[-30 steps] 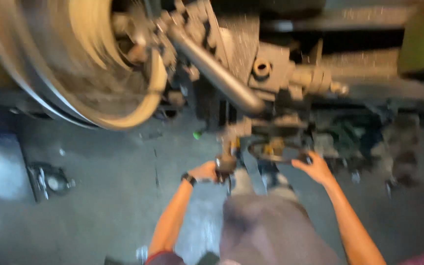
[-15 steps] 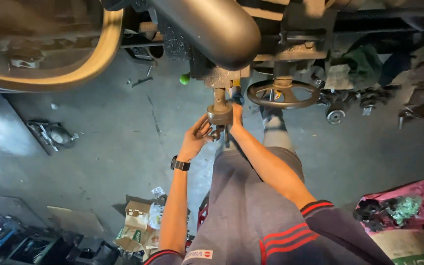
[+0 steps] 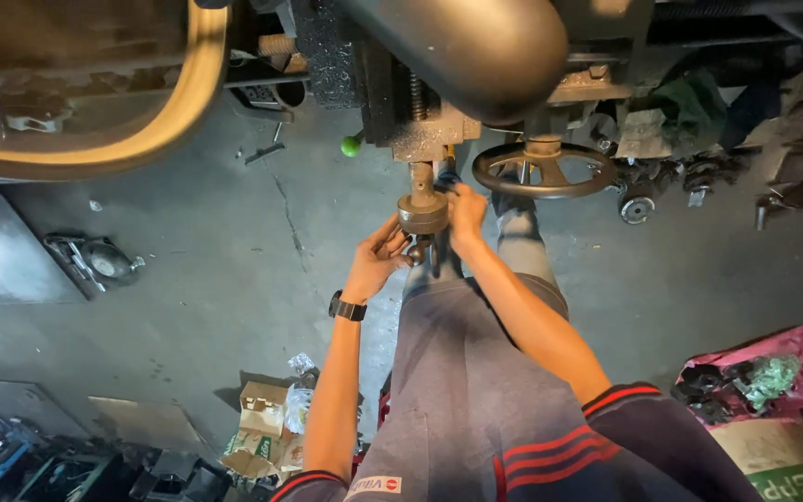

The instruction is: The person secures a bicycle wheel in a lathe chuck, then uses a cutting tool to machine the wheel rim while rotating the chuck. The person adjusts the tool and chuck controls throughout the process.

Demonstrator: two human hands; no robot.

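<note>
Workshop floor [image 3: 188, 279]: grey concrete, stained and cracked, seen from above beneath a heavy machine.

Nearest the camera: torn brown cardboard boxes [image 3: 262, 437] with scrap by the person's left leg; a pink plastic bag [image 3: 773, 358] of dark metal parts to the right.

Left hand [image 3: 378, 260], black watch at the wrist: fingers curled loosely from below round the small dark ball knob [image 3: 415, 253] hanging under the dial, apparently to steady or turn it. How firmly they close cannot be told.

Right hand [image 3: 465, 212]: fingers pressed against the side of the round dull-metal dial collar [image 3: 423, 212], half closed on it; the exact grasp is hidden behind the collar.

The collar sits on a short spindle projecting from the rough cast-iron machine carriage [image 3: 420, 139], between both hands.

Just right of it: a dark spoked iron handwheel [image 3: 543, 169], untouched. Left: a small green ball-ended lever [image 3: 352, 146].

Farthest: a large smooth grey cylinder [image 3: 476, 46] and a worn yellow-rimmed wheel [image 3: 141, 121].
</note>
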